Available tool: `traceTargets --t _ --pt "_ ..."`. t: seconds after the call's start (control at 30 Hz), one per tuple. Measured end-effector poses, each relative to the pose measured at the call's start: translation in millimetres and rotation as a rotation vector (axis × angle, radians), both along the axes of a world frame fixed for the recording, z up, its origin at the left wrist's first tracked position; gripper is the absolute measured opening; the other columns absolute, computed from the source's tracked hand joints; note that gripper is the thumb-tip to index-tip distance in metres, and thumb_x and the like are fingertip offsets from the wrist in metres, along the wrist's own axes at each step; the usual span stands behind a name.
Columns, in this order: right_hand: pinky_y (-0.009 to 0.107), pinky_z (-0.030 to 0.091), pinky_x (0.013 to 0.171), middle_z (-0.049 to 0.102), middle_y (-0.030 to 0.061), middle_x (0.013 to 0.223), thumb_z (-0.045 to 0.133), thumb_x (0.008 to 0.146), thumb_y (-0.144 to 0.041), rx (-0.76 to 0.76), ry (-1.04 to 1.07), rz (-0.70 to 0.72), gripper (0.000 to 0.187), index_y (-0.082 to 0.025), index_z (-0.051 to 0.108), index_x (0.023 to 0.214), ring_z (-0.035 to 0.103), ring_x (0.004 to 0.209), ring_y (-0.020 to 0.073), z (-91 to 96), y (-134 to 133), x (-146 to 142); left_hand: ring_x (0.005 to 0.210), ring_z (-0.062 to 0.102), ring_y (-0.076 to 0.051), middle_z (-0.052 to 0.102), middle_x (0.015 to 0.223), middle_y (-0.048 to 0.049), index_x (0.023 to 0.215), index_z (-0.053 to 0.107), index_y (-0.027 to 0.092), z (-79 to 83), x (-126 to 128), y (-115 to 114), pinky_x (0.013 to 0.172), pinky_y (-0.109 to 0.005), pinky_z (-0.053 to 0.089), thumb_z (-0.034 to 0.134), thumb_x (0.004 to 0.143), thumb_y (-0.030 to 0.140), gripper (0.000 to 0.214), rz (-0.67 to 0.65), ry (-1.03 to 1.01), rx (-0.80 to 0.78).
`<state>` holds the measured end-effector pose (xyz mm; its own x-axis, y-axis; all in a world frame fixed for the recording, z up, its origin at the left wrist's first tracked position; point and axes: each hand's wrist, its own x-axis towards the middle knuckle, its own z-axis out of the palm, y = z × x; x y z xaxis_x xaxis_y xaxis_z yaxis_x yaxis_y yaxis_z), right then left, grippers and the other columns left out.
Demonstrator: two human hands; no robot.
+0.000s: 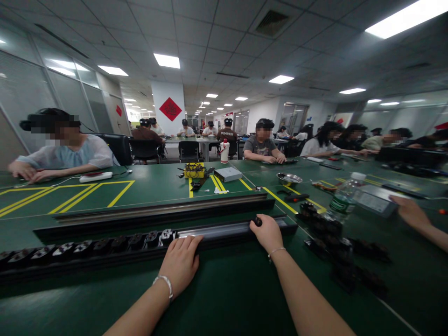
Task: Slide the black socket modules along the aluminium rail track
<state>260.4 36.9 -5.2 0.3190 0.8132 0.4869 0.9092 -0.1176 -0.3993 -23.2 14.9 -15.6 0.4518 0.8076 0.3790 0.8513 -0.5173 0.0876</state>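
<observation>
- Left hand (180,261) lies flat, fingers spread, on the near rail (217,231) across the tabletop (227,298).
- Right hand (269,233) grips a small black piece (258,220) at the rail's right end.
- It looks like the piece is being seated in the rail. Sliding it left toward the row (105,245) calls for a steadied rail.

Lit from above by rectangular light panels (167,60) set into a grey tiled ceiling (217,32). Walled on the left by glass partitions (31,88). Centred at the back on a white pillar (168,93) bearing a red diamond sign (170,108) (lettering too small to read). Furnished with long green tables (147,186) marked in yellow lines (121,193), black office chairs (145,150) behind.
</observation>
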Motion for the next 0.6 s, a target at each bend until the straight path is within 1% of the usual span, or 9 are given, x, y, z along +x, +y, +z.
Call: traceTargets --t 0.27,0.6 --pt "0.031 0.035 0.085 0.064 0.0064 0.086 0.049 0.073 -0.036 0.003 -0.071 -0.015 0.022 -0.019 0.063 0.075 0.056 0.089 0.0201 0.4 -2.0 2.4 0.102 0.048 -0.019 0.056 0.111 -0.0028 0.122 0.042 0.026 0.0 0.2 -0.5 0.094 -0.036 0.029 0.042 0.078 0.018 0.045 -0.010 0.002 0.010" --pt "0.028 0.037 0.082 0.065 0.0076 0.089 0.048 0.072 -0.034 0.017 -0.047 -0.008 0.024 -0.017 0.063 0.079 0.056 0.089 0.0200 -2.8 0.6 5.2 0.102 0.048 -0.019 0.056 0.110 -0.0028 0.121 0.043 0.026 0.2 0.6 -0.5 0.093 -0.035 0.029 0.043 0.078 0.018 0.044 -0.005 0.000 0.006"
